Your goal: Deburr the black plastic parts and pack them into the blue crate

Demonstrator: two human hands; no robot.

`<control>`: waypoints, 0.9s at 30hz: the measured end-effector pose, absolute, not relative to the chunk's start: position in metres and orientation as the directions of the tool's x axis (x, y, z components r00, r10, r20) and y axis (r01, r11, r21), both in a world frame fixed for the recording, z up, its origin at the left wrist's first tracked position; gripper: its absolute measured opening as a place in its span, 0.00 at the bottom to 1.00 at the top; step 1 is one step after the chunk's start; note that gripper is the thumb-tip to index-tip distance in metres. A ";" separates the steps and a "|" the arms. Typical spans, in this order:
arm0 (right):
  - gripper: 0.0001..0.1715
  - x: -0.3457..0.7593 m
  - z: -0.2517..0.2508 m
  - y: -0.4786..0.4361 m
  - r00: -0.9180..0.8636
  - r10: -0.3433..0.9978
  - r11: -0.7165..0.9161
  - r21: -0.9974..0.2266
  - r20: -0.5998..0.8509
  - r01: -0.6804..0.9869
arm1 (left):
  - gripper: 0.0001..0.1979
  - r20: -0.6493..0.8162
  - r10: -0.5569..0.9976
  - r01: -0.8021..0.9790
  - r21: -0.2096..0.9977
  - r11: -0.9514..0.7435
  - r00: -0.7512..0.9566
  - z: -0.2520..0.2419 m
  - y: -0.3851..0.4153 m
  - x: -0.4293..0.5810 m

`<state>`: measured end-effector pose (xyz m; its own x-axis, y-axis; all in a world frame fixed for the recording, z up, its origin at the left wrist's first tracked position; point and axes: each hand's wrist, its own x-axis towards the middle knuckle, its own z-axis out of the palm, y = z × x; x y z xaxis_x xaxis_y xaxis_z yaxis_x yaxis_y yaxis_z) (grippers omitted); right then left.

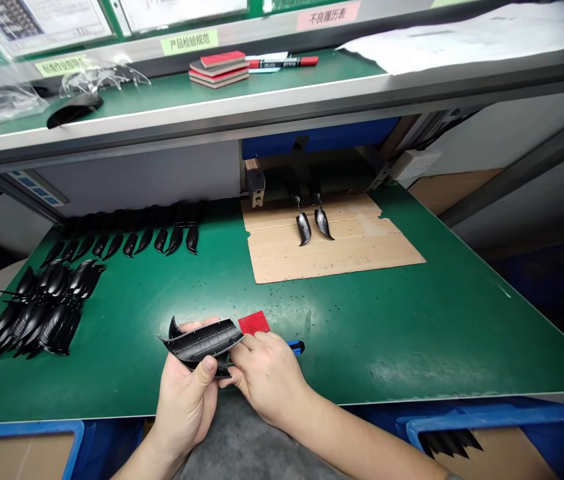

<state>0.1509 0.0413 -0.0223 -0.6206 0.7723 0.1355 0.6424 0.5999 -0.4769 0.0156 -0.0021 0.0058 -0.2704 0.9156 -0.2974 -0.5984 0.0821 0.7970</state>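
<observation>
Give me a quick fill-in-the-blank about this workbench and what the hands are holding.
The left hand and right hand both touch one curved ____ plastic part.
Just beyond the hands lies a ____ square pad.
The cardboard sheet carries ____ black parts.
The mat under the hands is ____.

Missing words: black, red, two, green.

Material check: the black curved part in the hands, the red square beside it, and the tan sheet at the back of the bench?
The black curved part looks like moulded plastic: satin finish, thin shell, cast-in ribs. The red square is matte, perhaps foam or card; unclear at this view. The tan sheet looks like cardboard: creased, with ragged, notched edges.
</observation>
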 end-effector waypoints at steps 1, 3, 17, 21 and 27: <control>0.22 0.151 -0.022 0.041 -0.625 0.769 0.598 -0.495 0.134 0.630 | 0.23 -0.294 0.914 -0.596 0.799 0.076 -0.278 0.005 -0.002 0.016; 0.25 0.151 -0.022 0.042 -0.634 0.762 0.592 -0.542 0.134 0.596 | 0.25 -0.285 0.911 -0.593 0.803 0.058 -0.297 0.005 -0.002 0.015; 0.34 0.146 -0.021 0.043 -0.559 0.822 0.199 -0.975 0.111 0.100 | 0.24 -0.296 0.919 -0.696 0.718 0.034 -0.261 0.007 0.000 0.012; 0.35 0.148 -0.018 0.050 -0.690 0.722 0.118 -0.992 0.055 0.044 | 0.24 -0.306 0.913 -0.721 0.693 0.018 -0.271 0.005 0.002 0.009; 0.29 0.170 -0.029 0.053 -0.770 0.636 -0.082 -0.997 -0.049 -0.004 | 0.21 -0.325 0.788 -0.724 0.658 -0.209 -0.523 0.002 -0.004 -0.055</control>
<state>0.1697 0.0529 -0.0293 -0.7703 0.6358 -0.0490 -0.0042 -0.0819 -0.9966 -0.0551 -0.0039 0.0020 -0.5231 0.7879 -0.3249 -0.7235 -0.2091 0.6579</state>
